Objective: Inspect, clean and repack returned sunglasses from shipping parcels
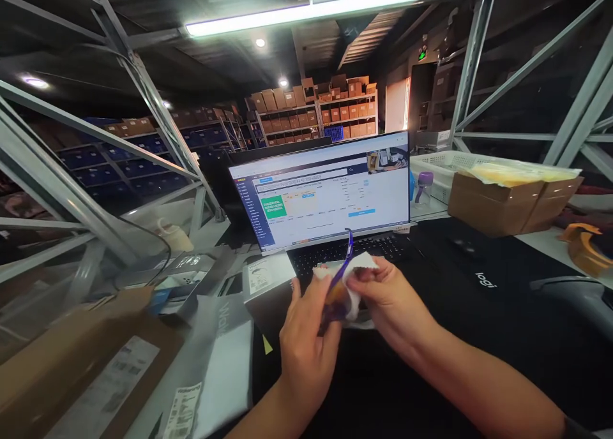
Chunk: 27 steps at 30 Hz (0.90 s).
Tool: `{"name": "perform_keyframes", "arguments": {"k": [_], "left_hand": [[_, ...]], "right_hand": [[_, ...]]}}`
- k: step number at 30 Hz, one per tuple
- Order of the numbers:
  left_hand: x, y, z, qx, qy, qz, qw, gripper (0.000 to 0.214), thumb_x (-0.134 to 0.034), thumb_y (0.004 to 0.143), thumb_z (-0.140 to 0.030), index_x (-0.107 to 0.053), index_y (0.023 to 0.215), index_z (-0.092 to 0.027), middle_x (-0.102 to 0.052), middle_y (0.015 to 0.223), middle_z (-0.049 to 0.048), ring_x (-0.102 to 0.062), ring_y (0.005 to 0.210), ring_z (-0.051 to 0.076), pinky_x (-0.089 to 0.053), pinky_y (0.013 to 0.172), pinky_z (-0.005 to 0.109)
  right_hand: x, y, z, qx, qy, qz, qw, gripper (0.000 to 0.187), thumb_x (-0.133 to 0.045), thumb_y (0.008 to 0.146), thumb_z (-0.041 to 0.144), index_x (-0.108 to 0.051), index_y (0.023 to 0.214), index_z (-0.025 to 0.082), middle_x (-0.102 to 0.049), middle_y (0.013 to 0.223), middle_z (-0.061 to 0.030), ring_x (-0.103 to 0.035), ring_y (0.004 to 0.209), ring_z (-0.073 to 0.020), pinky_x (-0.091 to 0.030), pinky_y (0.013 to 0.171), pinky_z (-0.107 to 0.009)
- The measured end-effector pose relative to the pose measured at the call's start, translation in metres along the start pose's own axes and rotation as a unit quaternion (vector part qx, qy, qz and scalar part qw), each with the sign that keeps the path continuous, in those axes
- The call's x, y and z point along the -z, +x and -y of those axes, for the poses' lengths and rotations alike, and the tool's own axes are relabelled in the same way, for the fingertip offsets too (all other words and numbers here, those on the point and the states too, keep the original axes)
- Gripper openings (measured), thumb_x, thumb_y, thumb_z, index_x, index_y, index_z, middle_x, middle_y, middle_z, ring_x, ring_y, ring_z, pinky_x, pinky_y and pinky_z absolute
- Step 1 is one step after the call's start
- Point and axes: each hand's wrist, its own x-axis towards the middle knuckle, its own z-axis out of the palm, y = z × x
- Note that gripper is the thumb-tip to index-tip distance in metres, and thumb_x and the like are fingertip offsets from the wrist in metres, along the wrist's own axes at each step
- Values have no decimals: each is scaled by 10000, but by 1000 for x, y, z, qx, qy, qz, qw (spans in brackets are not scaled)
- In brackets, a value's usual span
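Observation:
A pair of glasses (340, 274) with a blue-purple temple arm and an amber-tinted lens is in front of the keyboard. My left hand (306, 343) is closed around its left side, and the temple arm sticks up between my hands. White tissue (363, 263) is wrapped over part of the glasses. My right hand (385, 289) pinches this tissue between thumb and fingers, against the lens area. Most of the frame is hidden by fingers and tissue. Behind my hands stands a lit laptop (320, 203), with its keyboard (383, 244) partly covered.
A white box (269, 279) stands left of my hands, near a large brown carton (86, 362) with a label. To the right lie a black mouse (463, 246), a desk mat (445, 286), a brown box (502, 203), a tape dispenser (587, 247) and a grey scanner (575, 302).

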Motion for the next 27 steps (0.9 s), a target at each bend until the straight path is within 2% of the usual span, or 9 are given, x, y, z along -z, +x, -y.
{"name": "perform_keyframes", "arguments": {"k": [3, 7, 9, 13, 16, 20, 22, 24, 27], "left_hand": [[3, -1, 3, 48, -37, 2, 998, 655, -544, 924, -49, -402, 1526, -264, -546, 1484, 57, -521, 1372, 207, -336, 1231, 425], [8, 0, 3, 82, -67, 9, 994, 622, -572, 948, -128, -401, 1529, -272, -539, 1493, 47, -547, 1345, 189, -442, 1154, 312], [10, 1, 0, 78, -55, 12, 995, 630, -575, 944, -124, -401, 1528, -286, -553, 1481, 32, -556, 1335, 177, -430, 1162, 301], [9, 3, -6, 36, -37, 34, 998, 667, -546, 920, -66, -389, 1530, -287, -563, 1471, 22, -528, 1364, 179, -318, 1242, 381], [9, 5, -4, 23, -43, 54, 997, 677, -531, 904, -51, -393, 1520, -297, -563, 1470, 11, -511, 1379, 174, -270, 1262, 400], [17, 10, 5, 69, -51, 89, 992, 646, -537, 894, -60, -441, 1478, -318, -551, 1482, 2, -510, 1380, 181, -230, 1274, 430], [25, 15, 8, 93, -60, 97, 989, 624, -549, 891, -72, -470, 1453, -332, -560, 1473, -11, -521, 1368, 180, -248, 1269, 421], [34, 21, 10, 109, -68, 98, 987, 596, -558, 893, -85, -498, 1428, -342, -575, 1456, -19, -541, 1347, 177, -299, 1250, 402], [43, 28, 10, 102, -86, 127, 983, 585, -564, 877, -77, -532, 1397, -343, -567, 1463, -13, -541, 1344, 189, -373, 1209, 393]], "right_hand": [[-3, -10, -26, 86, -96, 4, 992, 201, -893, 617, 279, -712, 641, 195, -648, 643, 5, -563, 617, -136, -481, 642, -260], [-4, -20, -45, 189, -208, -2, 960, 251, -823, 675, 218, -637, 509, 186, -614, 642, -11, -553, 691, -154, -452, 667, -265], [-2, -17, -35, 145, -187, 18, 971, 248, -853, 618, 204, -632, 507, 185, -614, 606, -3, -537, 623, -140, -439, 608, -255], [3, -4, 0, -20, -26, 31, 999, 378, -952, 467, 215, -580, 530, 185, -631, 574, 23, -564, 548, -121, -458, 557, -228], [7, 5, 13, -45, 20, 6, 999, 444, -979, 439, 199, -547, 537, 177, -635, 597, 35, -587, 600, -101, -468, 609, -197], [18, 13, 21, -51, -48, 71, 995, 416, -981, 514, 295, -614, 669, 176, -674, 665, 15, -615, 636, -118, -490, 650, -219], [30, 15, 32, -7, -130, 91, 987, 416, -952, 596, 365, -652, 823, 188, -700, 712, 4, -636, 637, -144, -508, 646, -251], [42, 15, 47, 114, -224, 33, 967, 397, -887, 716, 404, -647, 973, 220, -722, 789, -4, -668, 686, -174, -524, 660, -279], [53, 10, 64, 359, -315, -141, 868, 329, -767, 875, 366, -594, 1140, 274, -723, 998, -26, -691, 927, -203, -536, 822, -319]]}}
